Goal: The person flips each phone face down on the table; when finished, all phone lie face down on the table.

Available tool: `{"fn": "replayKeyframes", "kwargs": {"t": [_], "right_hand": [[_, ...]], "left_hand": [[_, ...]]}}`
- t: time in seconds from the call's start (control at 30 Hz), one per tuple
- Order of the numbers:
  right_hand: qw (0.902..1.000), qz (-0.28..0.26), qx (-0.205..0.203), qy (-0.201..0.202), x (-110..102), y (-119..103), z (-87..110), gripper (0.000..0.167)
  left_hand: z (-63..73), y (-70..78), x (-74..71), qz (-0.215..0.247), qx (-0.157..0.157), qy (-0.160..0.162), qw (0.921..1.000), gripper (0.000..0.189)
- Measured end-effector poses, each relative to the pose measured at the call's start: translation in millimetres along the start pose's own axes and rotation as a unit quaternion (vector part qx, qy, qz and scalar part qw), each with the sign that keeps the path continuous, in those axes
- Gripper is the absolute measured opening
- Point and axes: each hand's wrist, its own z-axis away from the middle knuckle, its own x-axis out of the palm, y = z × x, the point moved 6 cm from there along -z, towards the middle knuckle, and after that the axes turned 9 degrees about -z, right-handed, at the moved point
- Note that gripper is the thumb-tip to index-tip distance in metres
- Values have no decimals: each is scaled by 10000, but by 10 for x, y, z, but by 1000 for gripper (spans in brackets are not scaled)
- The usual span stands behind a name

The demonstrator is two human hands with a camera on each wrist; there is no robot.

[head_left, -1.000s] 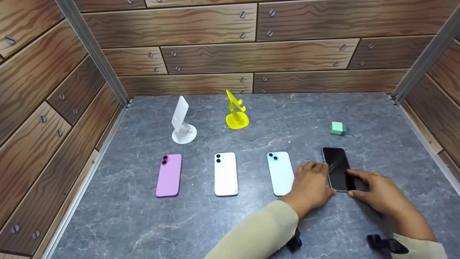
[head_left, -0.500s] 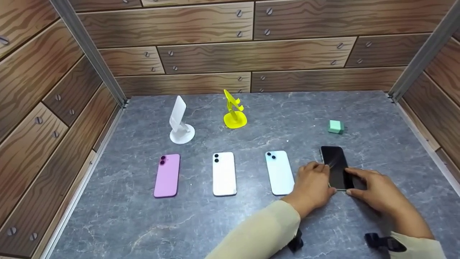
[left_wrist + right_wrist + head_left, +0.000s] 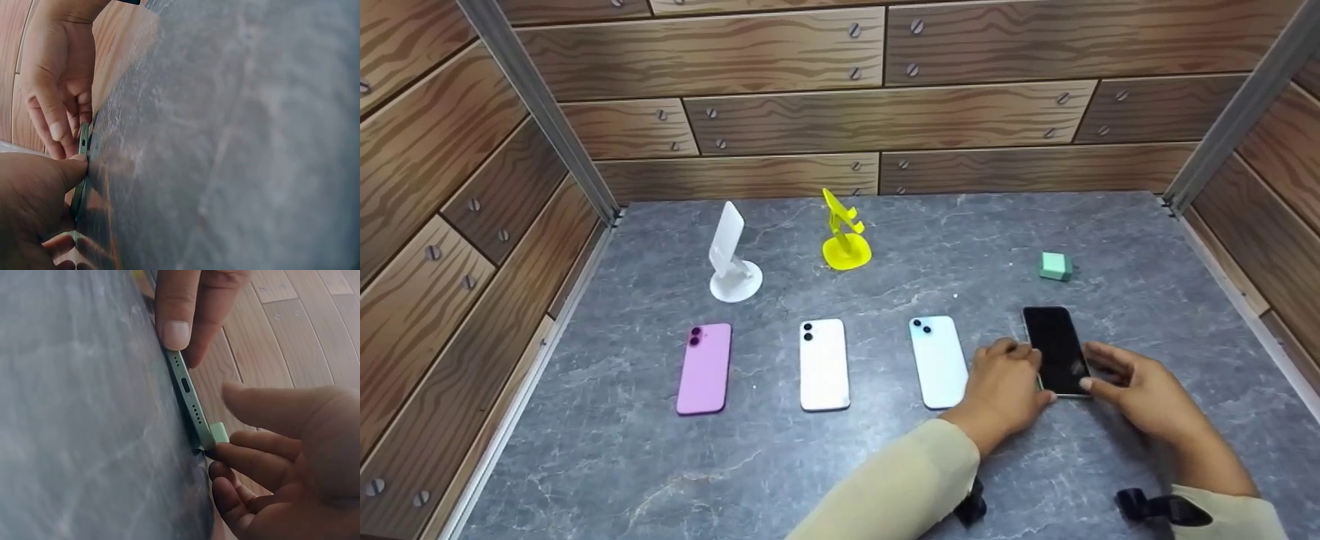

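Observation:
A smartphone (image 3: 1057,352) lies on the table, dark screen up; the wrist views show its pale green bottom edge with the charging port. My left hand (image 3: 1003,382) holds its lower left corner, thumb on the bottom edge and curled fingers along the left side. On the other side is my right hand (image 3: 1147,390). In the right wrist view its fingertips (image 3: 222,453) touch the phone's edge, while the thumb (image 3: 253,402) stands apart from it. Left of my left hand lies a light blue phone (image 3: 939,360), back up, partly covered by that hand.
A white phone (image 3: 824,364) and a pink phone (image 3: 704,367) lie back up farther left. Behind them stand a white phone stand (image 3: 735,281) and a yellow phone stand (image 3: 846,251). A green charger plug (image 3: 1055,266) sits beyond the dark-screened phone. Wood-patterned walls (image 3: 780,120) enclose the table.
My right thumb has lifted off the phone's lower corner and its fingers have loosened along the edge. My left hand keeps its hold. The head view has shifted slightly.

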Motion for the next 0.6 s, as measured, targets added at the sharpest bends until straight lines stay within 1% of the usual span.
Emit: {"fn": "replayKeyframes", "kwargs": {"t": [0.1,0.17,0.27,0.37,0.47,0.53,0.6], "right_hand": [[9986,-529,55,11,-17,8,-6,71],[9970,-764,70,33,-27,8,-9,70],[9948,-1008,21,115,-29,4,-19,68],[9933,-1130,-21,256,-35,11,-23,66],[9916,-1236,84,383,-46,30,-20,63],[9920,-1175,171,434,-42,17,-13,60],[9938,-974,223,486,-31,-20,-5,57]], "left_hand": [[1,-4,-22,9,18,67,10000,48],[0,-9,-36,33,17,75,10000,49],[2,-23,-38,55,-11,5,10000,51],[7,-28,-26,20,-19,-21,10000,51],[15,-21,-14,11,0,85,10000,49],[17,-19,-4,27,7,158,9999,48],[18,-25,4,62,6,189,9998,48]]}}
